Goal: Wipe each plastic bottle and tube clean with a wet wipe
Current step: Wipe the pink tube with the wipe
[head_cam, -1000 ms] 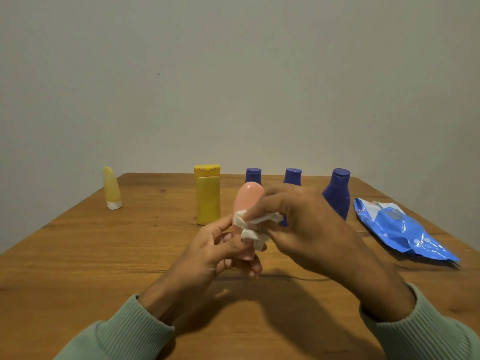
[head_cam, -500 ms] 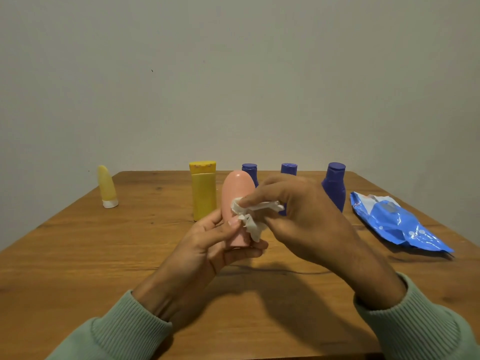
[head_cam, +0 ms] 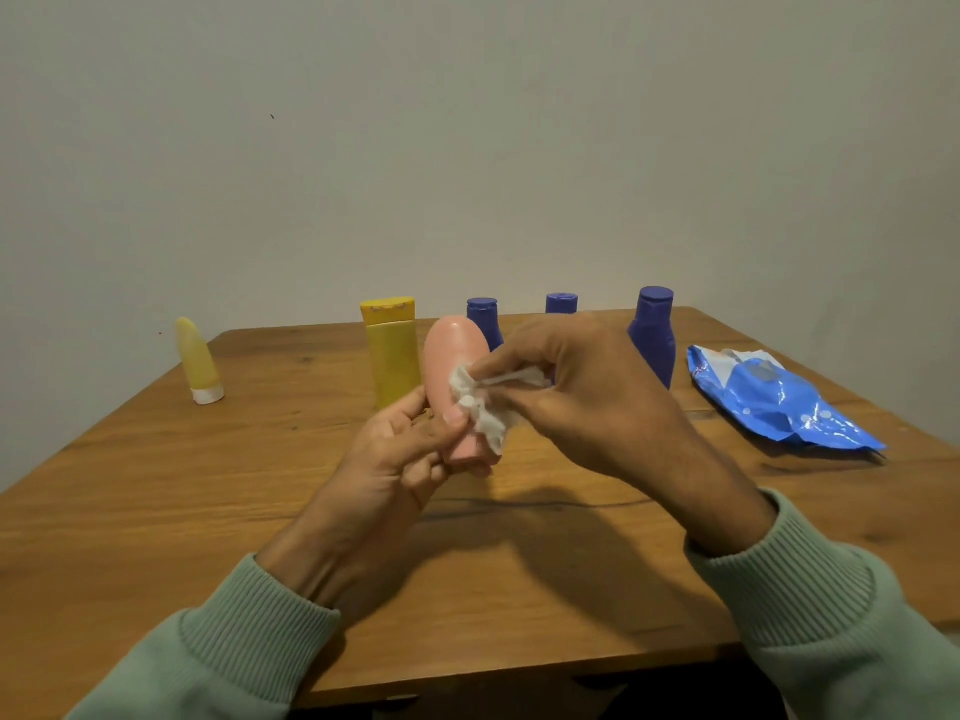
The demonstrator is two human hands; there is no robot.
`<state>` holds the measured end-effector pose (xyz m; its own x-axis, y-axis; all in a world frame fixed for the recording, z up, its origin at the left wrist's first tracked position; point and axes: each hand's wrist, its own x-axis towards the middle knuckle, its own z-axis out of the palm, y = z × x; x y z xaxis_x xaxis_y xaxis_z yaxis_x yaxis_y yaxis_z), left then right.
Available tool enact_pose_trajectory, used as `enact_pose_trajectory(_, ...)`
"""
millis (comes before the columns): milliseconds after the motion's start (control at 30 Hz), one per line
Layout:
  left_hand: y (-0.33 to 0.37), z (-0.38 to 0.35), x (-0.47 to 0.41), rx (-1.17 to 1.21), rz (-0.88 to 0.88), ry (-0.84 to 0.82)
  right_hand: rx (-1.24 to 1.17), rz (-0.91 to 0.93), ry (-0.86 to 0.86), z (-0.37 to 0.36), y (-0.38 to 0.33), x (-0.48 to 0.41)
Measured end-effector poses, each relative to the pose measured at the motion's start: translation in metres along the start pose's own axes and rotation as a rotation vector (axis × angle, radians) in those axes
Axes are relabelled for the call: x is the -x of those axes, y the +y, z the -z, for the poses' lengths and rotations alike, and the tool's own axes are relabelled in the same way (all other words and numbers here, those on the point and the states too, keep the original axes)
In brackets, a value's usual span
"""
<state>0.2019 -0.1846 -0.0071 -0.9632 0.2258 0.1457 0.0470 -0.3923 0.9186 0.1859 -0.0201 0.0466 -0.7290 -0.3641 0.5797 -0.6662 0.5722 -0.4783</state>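
Tube [head_cam: 199,363] and yellow bottle [head_cam: 392,353] stand left on the table [head_cam: 208,485]. Left hand [head_cam: 410,449] has its grip curled round the pink bottle [head_cam: 453,350], raised mid-table; right hand [head_cam: 582,392] pinches the wipe [head_cam: 480,407] against it. Three blue bottles [head_cam: 653,337] stand behind; much likely remains.

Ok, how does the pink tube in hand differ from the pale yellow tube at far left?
The pink tube is gripped by the left hand; the pale yellow tube stands free on the table. The right hand presses a wet wipe against the pink tube; nothing touches the pale yellow tube. The pink tube's cap is pink, the pale yellow tube's white. Both are upright, cap down.
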Motion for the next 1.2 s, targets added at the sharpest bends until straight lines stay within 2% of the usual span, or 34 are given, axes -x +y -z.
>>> enact_pose_trajectory(100, 0.001, 0.002, 0.001, 0.004, 0.021, -0.033, 0.044, -0.017, 0.13, -0.002, 0.003, -0.001)
enact_pose_trajectory(167, 0.001, 0.001, 0.0, -0.011, 0.009, -0.01, 0.047, -0.016, 0.139, -0.003, 0.002, 0.0)
enact_pose_trajectory(333, 0.001, 0.003, -0.001, -0.023, -0.011, 0.016, 0.001, -0.029, -0.111, 0.003, -0.002, 0.0)
enact_pose_trajectory(533, 0.004, 0.011, -0.001, -0.034, 0.108, -0.158, 0.024, -0.032, 0.212, 0.008, 0.011, -0.004)
enact_pose_trajectory(667, 0.005, 0.01, 0.0, -0.066, 0.11, -0.188, 0.052, -0.004, 0.252, 0.007, 0.012, -0.004)
enact_pose_trajectory(767, 0.003, 0.01, 0.0, -0.067, 0.081, -0.185, 0.04, 0.003, 0.159, 0.007, 0.006, -0.001)
enact_pose_trajectory(933, 0.001, 0.006, 0.0, -0.074, -0.004, -0.121, 0.089, 0.033, -0.101, 0.004, -0.012, 0.004)
enact_pose_trajectory(1200, -0.005, 0.003, -0.005, 0.026, -0.067, 0.012, 0.034, 0.043, -0.252, 0.016, -0.016, 0.004)
